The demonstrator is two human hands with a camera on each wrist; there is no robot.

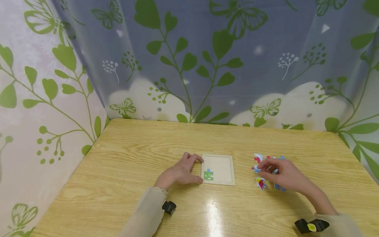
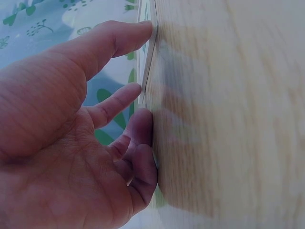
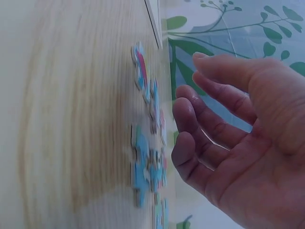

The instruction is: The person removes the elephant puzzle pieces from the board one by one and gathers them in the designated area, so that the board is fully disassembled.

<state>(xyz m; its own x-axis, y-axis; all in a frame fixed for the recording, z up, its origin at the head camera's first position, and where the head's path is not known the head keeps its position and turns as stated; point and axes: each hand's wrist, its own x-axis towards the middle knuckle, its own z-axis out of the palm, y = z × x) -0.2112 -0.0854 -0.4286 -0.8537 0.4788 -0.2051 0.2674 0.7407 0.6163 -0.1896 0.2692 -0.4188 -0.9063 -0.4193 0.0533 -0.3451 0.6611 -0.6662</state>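
Note:
A square wooden puzzle tray (image 1: 233,171) lies on the table, a green jigsaw piece with a blue knob (image 1: 208,175) in its near left corner. My left hand (image 1: 183,169) touches the tray's left edge with thumb and index finger spread apart; the other fingers are bent in the left wrist view. Over a group of loose jigsaw pieces to the tray's right hovers my right hand (image 1: 285,174), fingers loosely bent and nothing between them. A yellow-and-red piece (image 1: 260,183) and a red-and-white piece (image 1: 258,157) show beside it; the hand partly hides several others.
The wooden table (image 1: 133,148) runs back to a patterned curtain (image 1: 189,65), which also hangs along the left side. In the right wrist view, several flat pieces (image 3: 141,176) lie below the hand, apart from the fingers. Each wrist wears a black strap.

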